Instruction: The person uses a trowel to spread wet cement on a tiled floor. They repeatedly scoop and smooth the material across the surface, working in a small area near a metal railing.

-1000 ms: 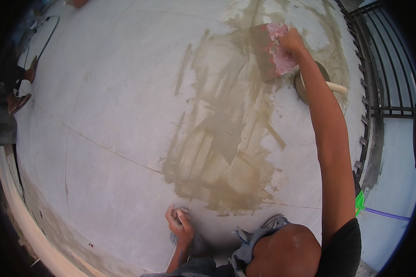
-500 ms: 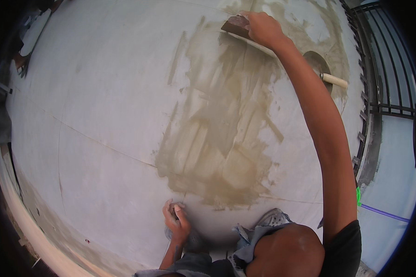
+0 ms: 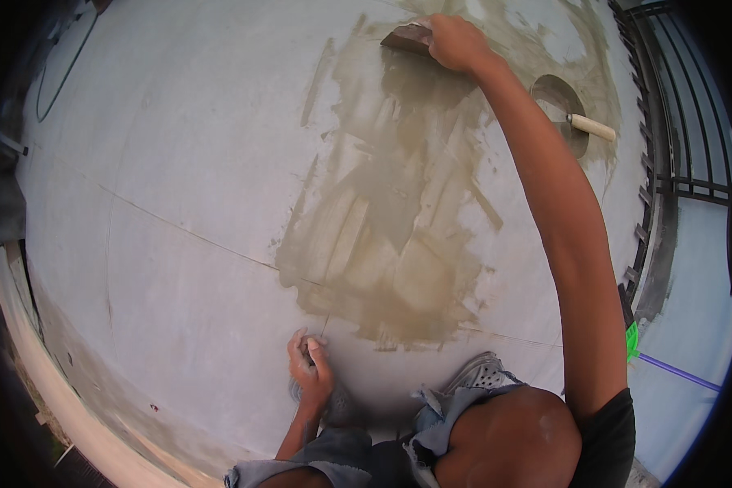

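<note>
At the far end of the wet patch, my right hand [image 3: 457, 42] grips a wide-bladed scraper [image 3: 404, 38], its dark blade tilted against the floor. Grey-brown filler [image 3: 394, 203] is smeared in streaks from there back toward my feet. My left hand [image 3: 311, 358] hangs low in front of my legs, fingers curled in; whether anything lies within them I cannot make out. Right of my outstretched forearm, a tool with a pale wooden handle [image 3: 594, 128] rests by a dark, rounded metal shape [image 3: 576, 93], partly hidden by the arm.
My grey perforated shoe [image 3: 480, 372] stands at the near edge of the filler. Thin seams [image 3: 187, 233] cross the pale floor. Along the right runs a dark metal railing [image 3: 691, 106], with a green-headed purple stick [image 3: 679, 372] nearby. A pale ledge [image 3: 65, 398] curves along the left.
My right hand and the scraper have shifted slightly left, and darker filler shows beneath the blade. My left hand stays curled. An object and hand-like shape at the far left edge have gone from view.
</note>
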The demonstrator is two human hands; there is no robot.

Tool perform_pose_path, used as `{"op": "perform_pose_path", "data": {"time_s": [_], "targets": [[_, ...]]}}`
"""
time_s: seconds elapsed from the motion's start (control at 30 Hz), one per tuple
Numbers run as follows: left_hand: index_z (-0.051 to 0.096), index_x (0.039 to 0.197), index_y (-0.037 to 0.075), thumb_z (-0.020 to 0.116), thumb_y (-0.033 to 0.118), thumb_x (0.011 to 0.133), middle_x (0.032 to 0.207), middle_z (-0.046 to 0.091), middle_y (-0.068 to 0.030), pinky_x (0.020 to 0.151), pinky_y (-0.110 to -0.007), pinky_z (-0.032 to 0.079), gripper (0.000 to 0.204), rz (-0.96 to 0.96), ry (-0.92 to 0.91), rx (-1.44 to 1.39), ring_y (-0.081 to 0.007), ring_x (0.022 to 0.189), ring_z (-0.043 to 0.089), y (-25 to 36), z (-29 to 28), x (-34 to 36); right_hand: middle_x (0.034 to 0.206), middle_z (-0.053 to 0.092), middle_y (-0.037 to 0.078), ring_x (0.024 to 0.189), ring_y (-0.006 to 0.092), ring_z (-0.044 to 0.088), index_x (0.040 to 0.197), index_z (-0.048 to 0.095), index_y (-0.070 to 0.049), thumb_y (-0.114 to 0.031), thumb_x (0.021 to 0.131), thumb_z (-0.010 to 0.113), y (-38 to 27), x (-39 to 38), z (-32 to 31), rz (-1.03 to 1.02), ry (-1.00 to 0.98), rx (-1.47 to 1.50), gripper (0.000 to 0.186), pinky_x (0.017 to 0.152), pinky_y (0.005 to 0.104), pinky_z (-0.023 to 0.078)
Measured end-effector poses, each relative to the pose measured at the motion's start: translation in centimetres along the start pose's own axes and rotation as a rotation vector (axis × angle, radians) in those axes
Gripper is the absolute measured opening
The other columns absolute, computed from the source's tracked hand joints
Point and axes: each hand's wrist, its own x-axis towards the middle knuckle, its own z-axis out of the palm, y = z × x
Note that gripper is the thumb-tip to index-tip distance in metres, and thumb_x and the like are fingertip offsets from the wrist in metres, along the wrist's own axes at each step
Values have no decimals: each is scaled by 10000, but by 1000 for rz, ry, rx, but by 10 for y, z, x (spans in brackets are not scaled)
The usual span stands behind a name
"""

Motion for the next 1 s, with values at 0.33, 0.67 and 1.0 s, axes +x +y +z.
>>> {"op": "perform_pose_path", "data": {"time_s": [0.33, 0.67, 1.0], "targets": [[506, 1428, -38, 508, 192, 1141, 982, 698, -88, 729, -275, 515, 367, 1, 34, -8, -113, 767, 604, 5, -4, 1, 1023, 774, 180, 955, 412, 714, 1305, 761, -161, -36, 949, 608, -58, -135, -10, -167, -126, 170, 408, 832, 524, 557], [532, 1408, -46, 513, 198, 1142, 964, 677, -76, 711, -265, 494, 362, 41, 57, -23, -94, 750, 569, 5, -1, 2, 852, 750, 182, 835, 370, 731, 1304, 770, -186, 36, 854, 617, -93, -192, 1, -226, -158, 116, 524, 703, 483, 556], [545, 1374, -36, 491, 226, 1154, 937, 665, -79, 698, -262, 476, 346, 100, 65, 12, -94, 733, 555, 3, 1, 3, 850, 749, 172, 804, 368, 747, 1206, 792, -139, 11, 883, 662, -108, -247, 3, -400, -184, 211, 379, 679, 487, 565]]}}
